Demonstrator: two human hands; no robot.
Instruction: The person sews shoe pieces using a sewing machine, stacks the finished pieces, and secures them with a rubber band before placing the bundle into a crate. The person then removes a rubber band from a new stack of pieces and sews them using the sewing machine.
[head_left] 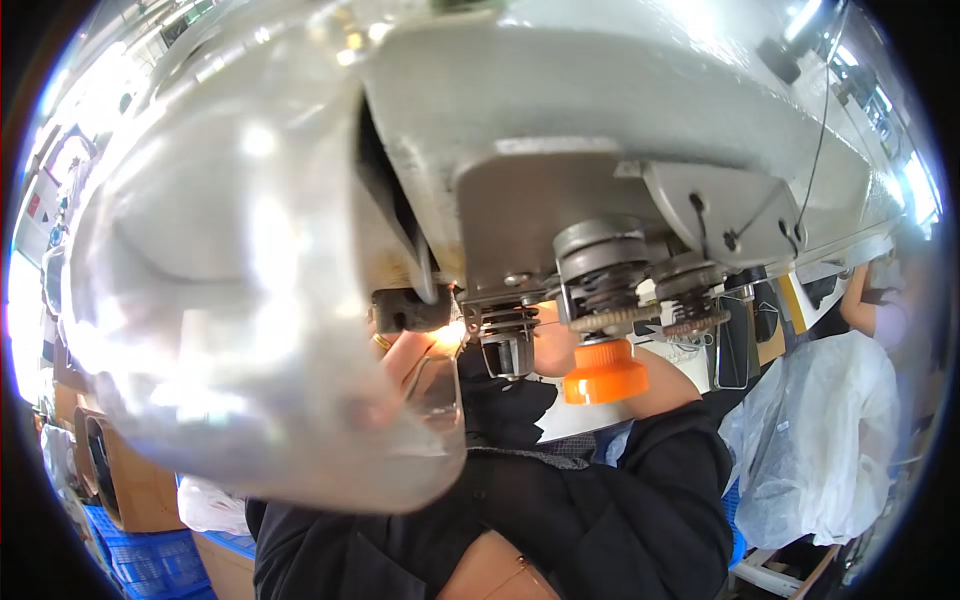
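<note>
One landmark: an orange ribbed plastic cap (605, 372), at the lower side of a pale glossy metal machine head (600, 90). It hangs under round metal discs with springs (600, 250), maybe so that fingers can turn it easily.

Left hand: bare fingers (403, 357) are to the left of the cap, close to a small bright light (447, 338). A blurred, shiny rounded part (230, 250) covers much of this side, so I cannot tell if the hand is open or grips something. The light is probably placed so that the fingers' work is well seen.

Right hand: bare skin (556, 345) shows just behind and left of the cap, and the forearm (665, 385) comes from the right. Its fingers are hidden; open or closed, I cannot tell.

Dark cloth: black fabric (505, 405) lies left of and below the cap, near both hands. Whether it is held, or is only clothing, is not clear.

Surroundings: far right of the cap are a cloudy plastic bag (820, 430) and another person's arm (855, 300).
</note>
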